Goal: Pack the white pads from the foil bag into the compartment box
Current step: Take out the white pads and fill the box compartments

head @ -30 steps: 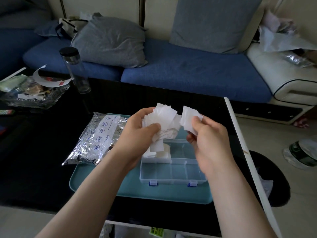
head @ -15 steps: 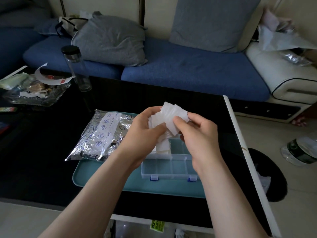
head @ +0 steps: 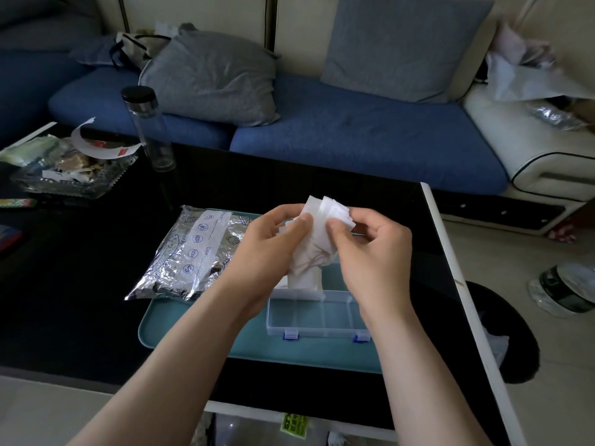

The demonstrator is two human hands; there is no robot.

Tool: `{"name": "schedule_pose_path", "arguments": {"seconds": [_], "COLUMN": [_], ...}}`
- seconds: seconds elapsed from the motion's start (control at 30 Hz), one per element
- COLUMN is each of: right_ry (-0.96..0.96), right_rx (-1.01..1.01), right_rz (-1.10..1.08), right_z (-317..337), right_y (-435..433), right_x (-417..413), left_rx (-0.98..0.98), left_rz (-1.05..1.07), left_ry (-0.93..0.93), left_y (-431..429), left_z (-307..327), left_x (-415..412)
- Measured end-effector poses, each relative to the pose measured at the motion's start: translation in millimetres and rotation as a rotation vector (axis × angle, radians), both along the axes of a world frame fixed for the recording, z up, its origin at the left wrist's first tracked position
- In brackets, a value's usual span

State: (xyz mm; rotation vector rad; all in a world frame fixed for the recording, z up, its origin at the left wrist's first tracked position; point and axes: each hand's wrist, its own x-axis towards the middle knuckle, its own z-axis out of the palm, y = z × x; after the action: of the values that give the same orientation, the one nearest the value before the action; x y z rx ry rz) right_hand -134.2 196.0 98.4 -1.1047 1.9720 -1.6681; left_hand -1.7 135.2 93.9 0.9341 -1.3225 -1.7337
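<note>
Both my hands hold one bunch of white pads (head: 322, 226) above the clear compartment box (head: 317, 317). My left hand (head: 273, 246) grips the bunch from the left, thumb on its front. My right hand (head: 370, 249) pinches the pads from the right with thumb and fingers. More white pads (head: 304, 280) sit in a rear compartment of the box, partly hidden behind my hands. The front compartments look bare. The silver foil bag (head: 190, 255) lies flat at the left, half on the teal tray (head: 199, 329) that carries the box.
The tray lies on a black table (head: 80, 300) with a white right edge. A clear bottle (head: 148, 130) with a black lid and a glass dish of scraps (head: 64, 169) stand at the far left. A blue sofa with grey cushions runs behind.
A second ago my right hand held a separate small stack apart from the left hand's bunch. It has since brought it in, and both hands now hold one bunch, slightly lower.
</note>
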Motion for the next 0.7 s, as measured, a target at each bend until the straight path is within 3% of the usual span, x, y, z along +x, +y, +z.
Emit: {"name": "schedule_pose_path", "arguments": {"seconds": [0.3, 0.47, 0.6, 0.7], "right_ry": [0.148, 0.013, -0.092, 0.028], "right_rx": [-0.04, -0.083, -0.094, -0.021], "right_rz": [0.021, -0.028, 0.115, 0.168], "right_z": [-0.8, 2.9, 9.2, 6.7], "right_y": [0.8, 1.1, 3.6, 4.7], "right_x": [-3.5, -6.7, -5.6, -4.1], "left_rx": [-0.022, -0.073, -0.139, -0.17], "left_rz": [0.043, 0.074, 0.064, 0.054], "left_ry": [-0.041, -0.088, -0.147, -0.157], "left_y": [-4.2, -5.3, -4.9, -4.8], "left_z": [-1.7, -4.5, -4.8, -4.1], "left_x": [5.2, 6.1, 6.4, 6.6]}}
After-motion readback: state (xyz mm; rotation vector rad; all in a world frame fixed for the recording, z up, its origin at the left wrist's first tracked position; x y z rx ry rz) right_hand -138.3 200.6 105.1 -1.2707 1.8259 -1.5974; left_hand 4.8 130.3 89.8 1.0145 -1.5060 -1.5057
